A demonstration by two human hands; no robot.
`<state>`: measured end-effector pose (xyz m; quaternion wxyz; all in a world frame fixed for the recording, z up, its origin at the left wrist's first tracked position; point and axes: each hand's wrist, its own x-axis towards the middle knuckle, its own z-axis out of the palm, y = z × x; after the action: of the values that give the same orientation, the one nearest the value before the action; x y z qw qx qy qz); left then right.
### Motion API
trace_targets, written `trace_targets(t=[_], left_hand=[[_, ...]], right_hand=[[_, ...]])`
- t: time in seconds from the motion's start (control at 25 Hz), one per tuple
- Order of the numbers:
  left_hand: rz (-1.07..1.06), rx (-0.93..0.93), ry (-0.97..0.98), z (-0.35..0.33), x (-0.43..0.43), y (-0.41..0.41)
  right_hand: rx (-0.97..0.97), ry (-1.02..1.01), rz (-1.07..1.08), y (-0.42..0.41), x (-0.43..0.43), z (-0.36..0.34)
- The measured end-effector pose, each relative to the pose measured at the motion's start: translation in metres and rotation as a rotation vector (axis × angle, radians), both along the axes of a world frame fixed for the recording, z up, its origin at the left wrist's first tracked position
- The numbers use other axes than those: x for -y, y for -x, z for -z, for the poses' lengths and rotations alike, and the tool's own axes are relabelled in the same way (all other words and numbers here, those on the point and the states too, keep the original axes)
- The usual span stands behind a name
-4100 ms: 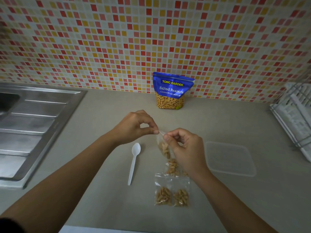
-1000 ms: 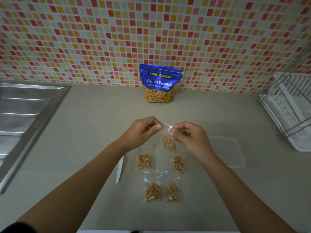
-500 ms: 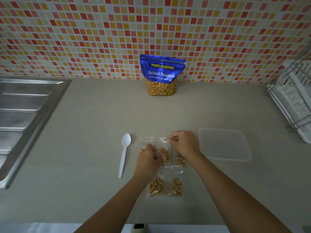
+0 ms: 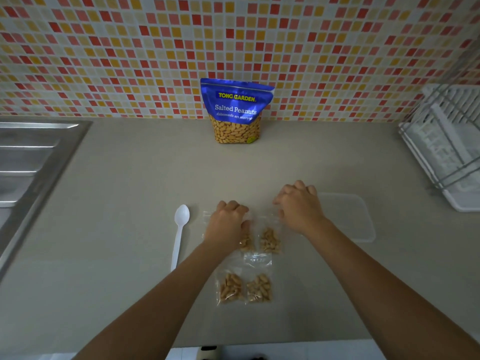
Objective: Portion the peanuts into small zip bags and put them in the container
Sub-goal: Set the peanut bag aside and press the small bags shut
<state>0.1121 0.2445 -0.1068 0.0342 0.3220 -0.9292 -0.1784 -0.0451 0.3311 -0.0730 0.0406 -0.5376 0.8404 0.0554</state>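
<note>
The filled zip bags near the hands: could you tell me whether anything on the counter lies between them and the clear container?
Nothing visible does. The right hand hovers between the zip bags and the clear container; bare counter otherwise.

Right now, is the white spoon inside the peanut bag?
No, the white spoon lies flat on the counter, well in front of the upright peanut bag standing by the tiled wall.

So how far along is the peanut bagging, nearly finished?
Partly. Several small zip bags already hold peanuts: two lie nearest and at least two more sit by the hands. The left hand and right hand rest on that far row, seemingly laying bags down. The clear container beside them holds no bags, so moving them in remains. The big peanut pouch stands at the wall.
</note>
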Motion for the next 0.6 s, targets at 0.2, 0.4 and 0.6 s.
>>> trace_targets(t=[0.2, 0.4, 0.6], left_hand=[[0.146, 0.23, 0.155, 0.007, -0.008, 0.035], [0.083, 0.153, 0.064, 0.005, -0.002, 0.047], [0.074, -0.221, -0.483, -0.021, 0.007, 0.035]], right_hand=[[-0.079, -0.154, -0.044, -0.005, -0.002, 0.018], [-0.033, -0.071, -0.01, -0.001, -0.002, 0.016], [0.22, 0.169, 0.031, 0.006, -0.019, -0.005]])
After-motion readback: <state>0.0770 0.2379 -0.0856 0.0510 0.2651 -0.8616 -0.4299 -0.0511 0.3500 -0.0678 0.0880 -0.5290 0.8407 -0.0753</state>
